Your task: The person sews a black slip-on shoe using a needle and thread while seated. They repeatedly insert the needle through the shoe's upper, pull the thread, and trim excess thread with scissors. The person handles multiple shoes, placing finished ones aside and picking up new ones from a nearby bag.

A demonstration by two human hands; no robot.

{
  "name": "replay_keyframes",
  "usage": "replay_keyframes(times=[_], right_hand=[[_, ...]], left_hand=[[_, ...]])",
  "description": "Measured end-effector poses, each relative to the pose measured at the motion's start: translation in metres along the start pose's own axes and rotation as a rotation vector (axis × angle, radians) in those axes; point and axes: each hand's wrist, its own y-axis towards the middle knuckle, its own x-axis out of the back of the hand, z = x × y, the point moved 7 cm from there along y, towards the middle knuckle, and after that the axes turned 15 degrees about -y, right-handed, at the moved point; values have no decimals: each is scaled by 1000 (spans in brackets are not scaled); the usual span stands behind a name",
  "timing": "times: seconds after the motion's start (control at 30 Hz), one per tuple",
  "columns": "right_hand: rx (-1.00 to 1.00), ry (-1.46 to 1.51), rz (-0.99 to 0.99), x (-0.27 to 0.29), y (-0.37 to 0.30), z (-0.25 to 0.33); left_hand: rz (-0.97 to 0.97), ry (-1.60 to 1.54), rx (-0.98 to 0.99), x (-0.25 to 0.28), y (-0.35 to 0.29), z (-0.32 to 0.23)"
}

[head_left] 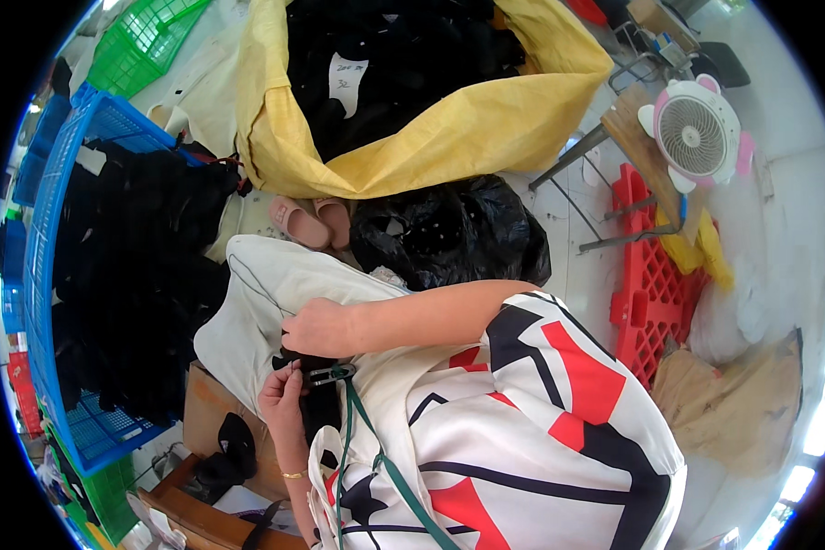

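My left hand (282, 392), with a thin bracelet at its wrist, pinches the edge of a small black fabric piece (319, 408) over my lap. Just above it, my right hand (319, 328) is closed on the upper part of the same fabric, its fingertips curled out of sight. Small metal thread snips (332, 374) lie across the black fabric between the two hands, tied to a green cord (396, 477) that runs down my front. Whether any finger touches the snips cannot be made out. Pale cloth (266, 275) covers my lap beneath.
A yellow sack (467, 128) of black pieces stands ahead, a black plastic bag (513, 238) and pink slippers (298, 225) before it. At left is a blue crate (50, 275) heaped with black fabric. An open drawer (188, 504) sits lower left. A fan (692, 136) and red crate (642, 312) are right.
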Motion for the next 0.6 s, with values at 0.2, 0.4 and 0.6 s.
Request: replay_keyframes(times=[0.2, 0.4, 0.6], right_hand=[[-25, -2, -57, -18, -5, -13], [-213, 426, -73, -13, -20, -44], [-456, 1488, -103, -10, -40, -65]], left_hand=[[-25, 45, 23, 6, 7, 4], [-25, -70, 54, 12, 14, 8], [-67, -107, 60, 15, 15, 3]])
